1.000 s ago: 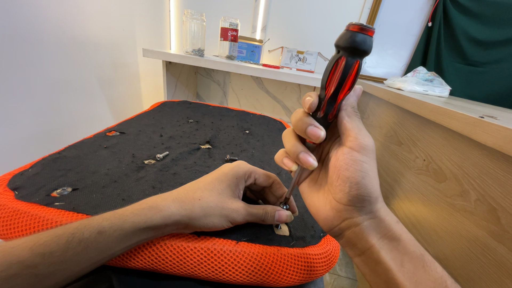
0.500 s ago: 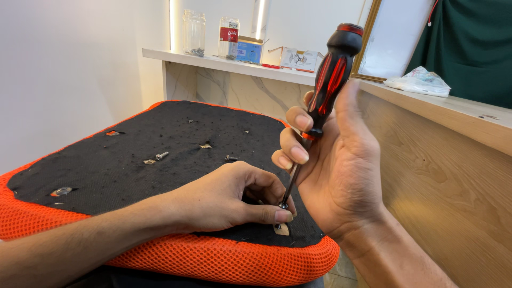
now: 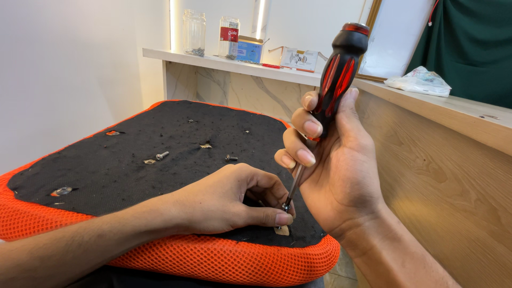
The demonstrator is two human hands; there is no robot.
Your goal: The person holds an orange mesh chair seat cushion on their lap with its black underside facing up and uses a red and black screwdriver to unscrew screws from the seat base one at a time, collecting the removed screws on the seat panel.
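An upturned seat cushion (image 3: 122, 176) with a black fabric underside and an orange mesh rim lies in front of me. My right hand (image 3: 336, 170) grips a screwdriver (image 3: 336, 74) with a black and red handle, held nearly upright. Its tip (image 3: 287, 205) stands at a hole near the cushion's front right corner. My left hand (image 3: 234, 200) rests on the black fabric, its thumb and fingers pinched around the screwdriver tip. Whatever the fingers hold there is hidden.
Loose screws (image 3: 161, 156) (image 3: 230, 158) and several torn holes (image 3: 63, 190) dot the black fabric. A wooden panel (image 3: 442, 181) rises on the right. A white ledge (image 3: 234, 66) behind carries glass jars (image 3: 194, 33), small boxes (image 3: 298, 57) and a crumpled plastic bag (image 3: 418, 81).
The screwdriver handle has tilted slightly left and more upright, and my right fingers have shifted on it. My left hand stays pinched at the tip.
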